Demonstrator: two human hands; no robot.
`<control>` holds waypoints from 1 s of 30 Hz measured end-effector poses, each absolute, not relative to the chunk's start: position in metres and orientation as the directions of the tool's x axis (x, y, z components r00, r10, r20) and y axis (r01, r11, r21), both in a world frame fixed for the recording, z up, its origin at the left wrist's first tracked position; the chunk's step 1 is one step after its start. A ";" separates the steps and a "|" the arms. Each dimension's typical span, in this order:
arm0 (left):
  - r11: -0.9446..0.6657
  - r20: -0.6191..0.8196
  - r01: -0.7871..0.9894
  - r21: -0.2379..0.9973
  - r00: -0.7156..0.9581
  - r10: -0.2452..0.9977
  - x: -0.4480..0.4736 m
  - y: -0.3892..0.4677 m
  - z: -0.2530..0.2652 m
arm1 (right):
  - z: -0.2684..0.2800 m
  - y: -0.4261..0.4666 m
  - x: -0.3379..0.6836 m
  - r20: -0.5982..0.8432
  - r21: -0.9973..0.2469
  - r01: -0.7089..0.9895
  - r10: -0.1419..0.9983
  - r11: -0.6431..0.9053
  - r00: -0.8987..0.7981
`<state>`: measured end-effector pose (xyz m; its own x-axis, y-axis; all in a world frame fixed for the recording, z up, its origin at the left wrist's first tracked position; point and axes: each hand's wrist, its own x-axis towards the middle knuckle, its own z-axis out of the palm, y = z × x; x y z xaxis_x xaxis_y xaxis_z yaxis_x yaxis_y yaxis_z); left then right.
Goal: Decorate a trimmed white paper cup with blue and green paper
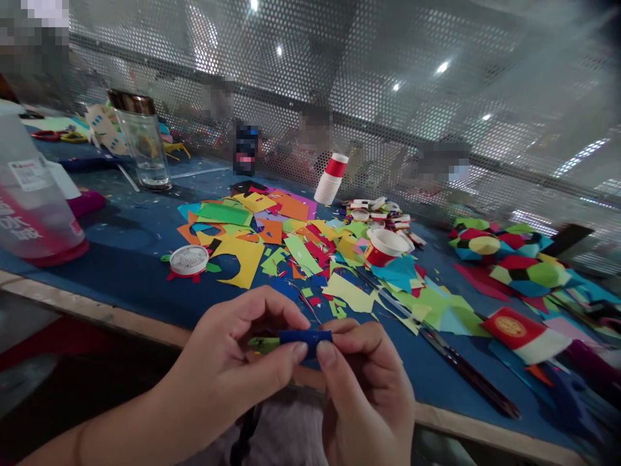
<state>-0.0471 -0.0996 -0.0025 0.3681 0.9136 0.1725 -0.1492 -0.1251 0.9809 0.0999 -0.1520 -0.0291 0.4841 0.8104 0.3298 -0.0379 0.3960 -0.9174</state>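
Between my two hands is a small strip of dark blue paper [313,336], bent or rolled; I cannot tell which. My left hand [242,359] pinches its left part between thumb and fingers. At the right end, my right hand [369,382] grips the same strip with thumb and forefinger. A light green paper piece with black drawn marks [264,345] sticks out on the left, partly hidden by my left fingers. Beyond my hands lies a paper turtle [189,260] with a round white patterned shell, green head and red feet.
Coloured paper scraps [237,255] cover the middle of the blue table [130,275]. Scissors [468,372] lie at right, near a red-and-white paper cup [526,333]. Stacked cups [332,180] lean behind. A glass jar [145,145] and a plastic bottle [36,194] stand left. Perforated metal screens the back.
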 end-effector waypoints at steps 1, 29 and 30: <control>-0.120 0.168 -0.149 0.982 0.370 0.914 -0.048 -0.100 -0.004 | -0.030 -0.152 0.101 0.319 -0.922 -0.038 0.813 0.385 0.488; -0.153 0.143 -0.010 0.988 0.417 0.897 0.004 -0.078 -0.020 | -0.044 -0.218 0.326 0.679 -0.474 0.682 0.262 -0.557 0.686; -0.131 0.125 -0.016 0.991 0.431 0.894 0.006 -0.075 -0.025 | -0.037 -0.224 0.348 0.649 -0.476 0.626 0.235 -0.618 0.724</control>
<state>0.0055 -0.0748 -0.0252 0.4308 0.8938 0.1251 -0.0160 -0.1310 0.9913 0.3477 -0.2238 -0.0369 0.7241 0.2347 0.6485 0.6262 -0.6176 -0.4757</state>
